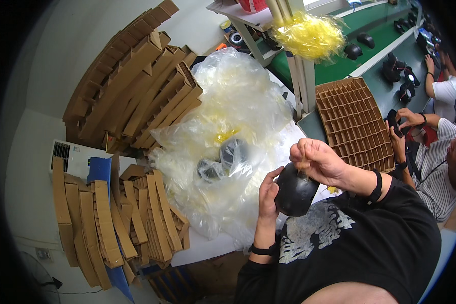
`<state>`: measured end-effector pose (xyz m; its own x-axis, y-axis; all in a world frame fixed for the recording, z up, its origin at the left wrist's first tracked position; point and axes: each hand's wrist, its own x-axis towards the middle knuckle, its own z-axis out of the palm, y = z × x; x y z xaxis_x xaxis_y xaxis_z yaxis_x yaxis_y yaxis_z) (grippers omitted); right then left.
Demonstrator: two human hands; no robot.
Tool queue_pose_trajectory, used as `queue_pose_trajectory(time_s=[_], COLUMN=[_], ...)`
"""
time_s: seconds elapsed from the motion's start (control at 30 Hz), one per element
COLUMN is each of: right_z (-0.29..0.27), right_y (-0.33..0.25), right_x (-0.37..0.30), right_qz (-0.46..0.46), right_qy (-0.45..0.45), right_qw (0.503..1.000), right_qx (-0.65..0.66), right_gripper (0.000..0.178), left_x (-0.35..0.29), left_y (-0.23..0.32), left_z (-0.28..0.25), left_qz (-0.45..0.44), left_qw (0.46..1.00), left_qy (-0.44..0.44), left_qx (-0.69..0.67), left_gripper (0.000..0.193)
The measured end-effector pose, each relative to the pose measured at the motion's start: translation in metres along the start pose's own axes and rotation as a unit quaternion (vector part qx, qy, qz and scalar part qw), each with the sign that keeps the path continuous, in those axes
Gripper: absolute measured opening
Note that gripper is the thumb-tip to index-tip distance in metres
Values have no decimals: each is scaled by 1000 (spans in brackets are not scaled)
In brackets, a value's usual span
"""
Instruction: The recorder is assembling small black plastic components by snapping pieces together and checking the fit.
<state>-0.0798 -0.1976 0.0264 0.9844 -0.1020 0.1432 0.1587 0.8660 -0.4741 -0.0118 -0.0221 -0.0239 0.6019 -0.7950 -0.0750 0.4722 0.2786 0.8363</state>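
A glossy black, rounded shell (295,193) is held up in front of my chest. My left hand (268,196) grips it from the left side, thumb and fingers around its edge. My right hand (319,161) is closed in a pinch at the shell's upper edge. Something thin and yellowish seems to show at those fingertips, too small to name. Left of my hands lies a big heap of clear plastic bags (238,91). Two dark round parts (234,152) sit wrapped in that plastic.
Cardboard divider trays (137,91) are stacked at the left, with more (116,218) below. A gridded cardboard tray (354,121) lies at right. Yellow film (309,36) hangs on a white post. Beyond runs a green conveyor belt (334,66). Co-workers' hands (409,119) handle black parts.
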Motion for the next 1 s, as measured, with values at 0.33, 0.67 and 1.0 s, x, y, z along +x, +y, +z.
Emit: queue_pose_trajectory(time_s=[0.33,0.67,1.0], right_z=[5,3,15], right_y=[-42,-16,-151], right_x=[12,-3,9], right_qz=[-80,31,-550], right_qy=[48,-45,105], right_qw=[992,994,725], right_qx=[82,92,-401], right_gripper=[19,22,12], left_x=[16,27,-5], left_y=[-4,21,0], left_z=[8,34,-14], left_qz=[78,-8,39], left_qw=[996,999,998], left_qy=[28,-16,50], left_qx=[-18,39,12], left_gripper=[59,51,70])
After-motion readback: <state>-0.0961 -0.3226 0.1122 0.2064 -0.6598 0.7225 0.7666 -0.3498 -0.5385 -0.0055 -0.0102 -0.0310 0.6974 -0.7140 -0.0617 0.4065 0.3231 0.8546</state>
